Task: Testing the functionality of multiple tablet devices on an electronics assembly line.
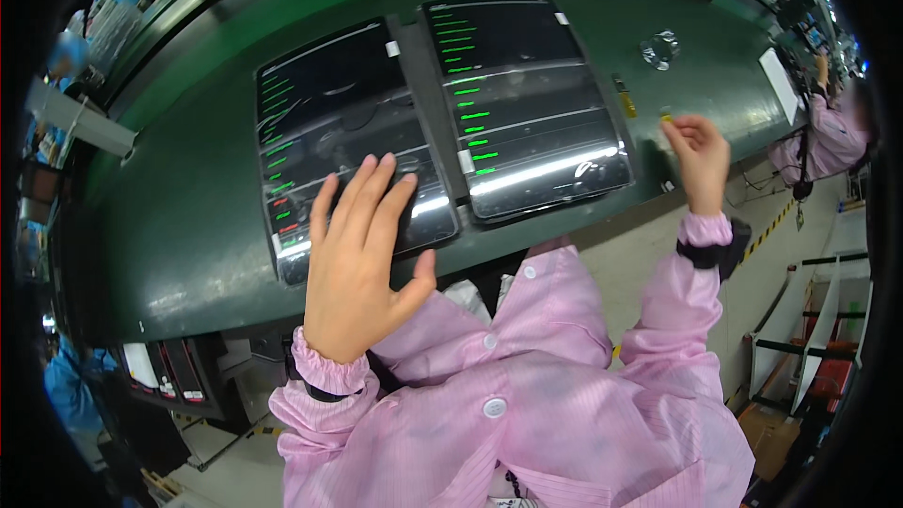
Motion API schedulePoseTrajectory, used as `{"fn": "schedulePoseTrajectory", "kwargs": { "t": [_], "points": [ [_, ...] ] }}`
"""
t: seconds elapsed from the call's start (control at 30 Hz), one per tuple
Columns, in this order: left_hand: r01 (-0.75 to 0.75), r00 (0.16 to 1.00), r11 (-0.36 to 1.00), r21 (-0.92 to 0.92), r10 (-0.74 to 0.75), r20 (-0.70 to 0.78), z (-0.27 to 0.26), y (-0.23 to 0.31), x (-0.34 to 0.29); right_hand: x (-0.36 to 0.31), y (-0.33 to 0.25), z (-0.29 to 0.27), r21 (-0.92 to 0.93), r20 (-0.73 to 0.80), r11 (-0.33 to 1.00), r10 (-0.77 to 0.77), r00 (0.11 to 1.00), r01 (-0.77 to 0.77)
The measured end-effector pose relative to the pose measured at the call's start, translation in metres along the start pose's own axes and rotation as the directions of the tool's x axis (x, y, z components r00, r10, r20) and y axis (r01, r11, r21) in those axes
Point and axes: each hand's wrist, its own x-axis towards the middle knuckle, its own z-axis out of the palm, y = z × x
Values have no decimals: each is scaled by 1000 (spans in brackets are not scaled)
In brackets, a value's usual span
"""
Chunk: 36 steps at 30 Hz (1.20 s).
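Note:
Two flat black screen panels, glossy and film-covered, lie side by side on a green-topped bench. Rows of green marks run down each, and the left panel point(320, 113) shows a few red ones too. Over its near part my left hand point(353, 268) is spread, palm down, fingers apart, and it grips nothing. The right panel point(527, 103) is untouched, between my two hands. Beyond its right edge my right hand point(701, 158) is closed in a pinch on a small yellow piece point(666, 119), mostly hidden by the fingertips. A yellow and dark strip point(625, 97) lies between that panel and my right hand.
Crumpled clear plastic point(660, 50) lies farther back on the green bench point(169, 235). A white sheet point(779, 85) is at the bench's right end, where a person in pink point(820, 146) sits. A metal post point(85, 118) stands at the left. A rack point(809, 329) is at the lower right.

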Motion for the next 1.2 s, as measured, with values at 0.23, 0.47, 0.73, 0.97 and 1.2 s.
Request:
{"fn": "schedulePoseTrajectory", "kwargs": {
  "t": [0.23,0.47,0.73,0.97,1.2],
  "points": [
    [-67,994,997,23,69,-85,16,-14,-1,-147,-118,71,499,681,696,52,730,-515],
    [-98,989,994,57,103,-105,17,-16,-5,-166,-130,111,400,829,557,119,547,-728],
    [-116,988,990,81,124,-97,17,-18,-5,-164,-139,114,399,785,566,195,588,-721],
    [-93,995,995,-43,92,-41,8,-16,-6,-166,-144,118,449,729,565,215,649,-692],
    [-83,996,995,-49,81,-48,8,-17,-6,-173,-131,106,318,530,934,-36,847,-160]
  ]
}}
